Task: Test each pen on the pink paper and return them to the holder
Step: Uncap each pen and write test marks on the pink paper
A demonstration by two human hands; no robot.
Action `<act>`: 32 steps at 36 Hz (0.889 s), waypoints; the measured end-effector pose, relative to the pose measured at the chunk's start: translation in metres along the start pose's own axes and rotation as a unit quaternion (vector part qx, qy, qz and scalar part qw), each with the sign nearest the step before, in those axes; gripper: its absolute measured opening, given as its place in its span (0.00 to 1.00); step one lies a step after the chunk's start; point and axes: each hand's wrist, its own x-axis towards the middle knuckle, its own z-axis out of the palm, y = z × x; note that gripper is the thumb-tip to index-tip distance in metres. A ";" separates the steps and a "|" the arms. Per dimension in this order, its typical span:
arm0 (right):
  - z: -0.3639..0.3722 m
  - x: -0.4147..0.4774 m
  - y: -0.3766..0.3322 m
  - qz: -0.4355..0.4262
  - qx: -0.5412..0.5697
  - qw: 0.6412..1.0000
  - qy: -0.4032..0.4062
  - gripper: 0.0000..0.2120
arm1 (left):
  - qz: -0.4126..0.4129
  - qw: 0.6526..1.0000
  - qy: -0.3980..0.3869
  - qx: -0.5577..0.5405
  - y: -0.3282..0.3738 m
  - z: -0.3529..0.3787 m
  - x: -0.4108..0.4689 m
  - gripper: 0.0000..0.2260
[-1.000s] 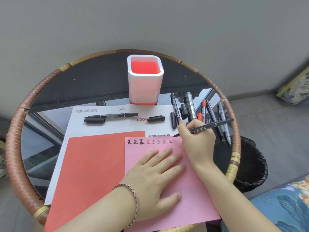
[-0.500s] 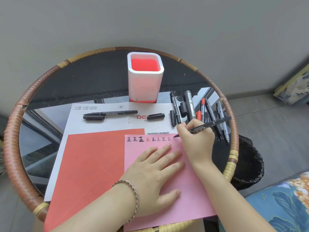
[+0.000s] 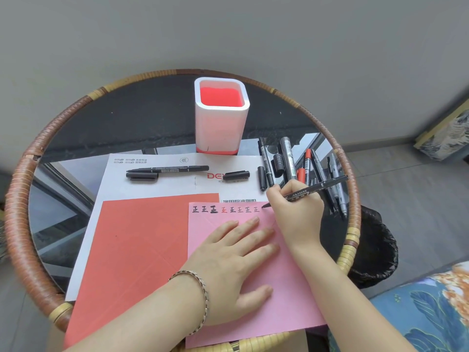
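Observation:
The pink paper [image 3: 286, 295] lies at the front right of the round table, with a row of several written marks along its top edge. My left hand [image 3: 236, 265] presses flat on it, fingers straight. My right hand [image 3: 295, 214] grips a black pen [image 3: 314, 189], its tip touching the paper just right of the last mark. The white holder [image 3: 220, 123] with a red inside stands at the back with no pens in it. Several pens [image 3: 314, 171] lie in a pile behind my right hand. One uncapped black pen [image 3: 167, 169] lies on the white sheet.
A red paper [image 3: 134, 250] lies left of the pink one on a white printed sheet [image 3: 121, 184]. Loose black caps [image 3: 142, 175] [image 3: 236, 175] rest on the sheet. The glass table has a rattan rim [image 3: 15, 224]. A black bin [image 3: 373, 250] stands at the right.
My right hand and the pen tip stay at the end of the row of marks, shifting only slightly. My left hand keeps pressing the paper. The camera moved a little.

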 end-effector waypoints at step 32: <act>-0.001 0.000 -0.003 0.011 0.002 1.000 0.002 0.15 | -0.003 1.000 -0.005 -0.002 0.000 0.000 0.000 0.25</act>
